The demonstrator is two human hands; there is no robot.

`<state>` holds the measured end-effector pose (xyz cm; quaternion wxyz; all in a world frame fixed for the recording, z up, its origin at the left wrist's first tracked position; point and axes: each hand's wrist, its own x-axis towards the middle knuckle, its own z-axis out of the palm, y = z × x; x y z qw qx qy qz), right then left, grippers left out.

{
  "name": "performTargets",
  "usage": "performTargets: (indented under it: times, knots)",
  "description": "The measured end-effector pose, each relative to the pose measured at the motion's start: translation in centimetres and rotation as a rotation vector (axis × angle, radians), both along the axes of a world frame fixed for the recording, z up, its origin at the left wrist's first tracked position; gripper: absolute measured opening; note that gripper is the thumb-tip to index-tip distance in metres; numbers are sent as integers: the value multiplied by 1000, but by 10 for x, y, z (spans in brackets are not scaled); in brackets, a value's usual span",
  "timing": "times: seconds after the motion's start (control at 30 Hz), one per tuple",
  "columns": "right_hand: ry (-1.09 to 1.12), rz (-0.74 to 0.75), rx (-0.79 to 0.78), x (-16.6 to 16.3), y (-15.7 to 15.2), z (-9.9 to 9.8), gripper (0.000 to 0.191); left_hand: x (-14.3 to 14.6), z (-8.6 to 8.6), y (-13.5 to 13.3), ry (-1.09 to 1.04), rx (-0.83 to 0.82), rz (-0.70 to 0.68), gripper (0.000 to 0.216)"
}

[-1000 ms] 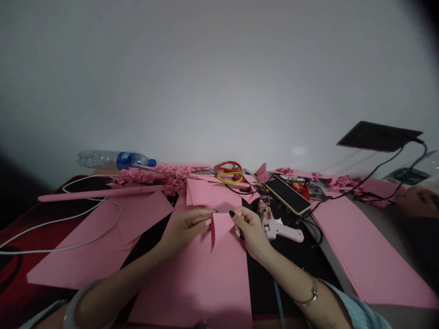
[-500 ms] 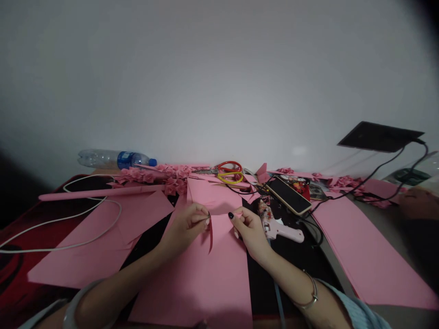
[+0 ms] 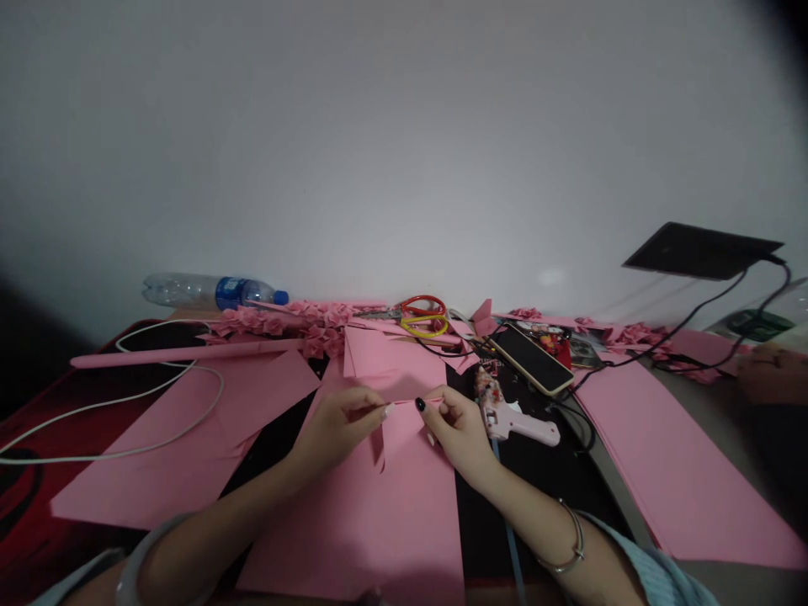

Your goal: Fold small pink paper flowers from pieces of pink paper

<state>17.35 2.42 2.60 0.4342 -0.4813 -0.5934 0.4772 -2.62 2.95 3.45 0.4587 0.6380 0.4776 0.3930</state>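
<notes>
A small piece of pink paper [image 3: 404,418] is stretched between my two hands. My left hand [image 3: 347,421] pinches its left end between thumb and fingers, and a narrow curled strip hangs just below those fingertips. With thumb and fingertips my right hand [image 3: 455,425] grips the other end; its thumbnail is dark. Both hands are above a large pink sheet [image 3: 379,530] lying flat on the table. Close to the right of my right hand lies a pale pink glue gun [image 3: 518,422] with a stained nozzle end.
Pink paper flowers [image 3: 321,320] and scissors [image 3: 424,316] with red and yellow handles line the wall. A bottle [image 3: 189,290] lies at back left. A phone [image 3: 534,358] rests at right, near pink sheets [image 3: 688,471]. A white cable [image 3: 114,459] loops at left.
My left fingers have shifted slightly down and the top edge of the small paper is now drawn nearly straight between the hands. The hanging strip has swung a little left.
</notes>
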Motion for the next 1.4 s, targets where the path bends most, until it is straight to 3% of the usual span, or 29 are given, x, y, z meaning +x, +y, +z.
performTargets:
  times: [0.47, 0.7, 0.93, 1.1, 1.4]
  knots:
    - [73, 9, -31, -1, 2, 3, 36, 1, -15, -1, -34, 26, 64, 22]
    - [48, -8, -13, -1, 0, 6, 35, -1, -16, -1, 118, 228, 102, 25]
    - [44, -11, -14, -2, 0, 6, 36, 0, -14, -2, 91, 229, 81, 23]
    - [40, -7, -7, -2, 0, 6, 38, 0, -15, 0, -2, 196, 27, 7]
    - [20, -13, 15, 1, -1, 4, 36, -1, -14, 1, -10, 255, -27, 15]
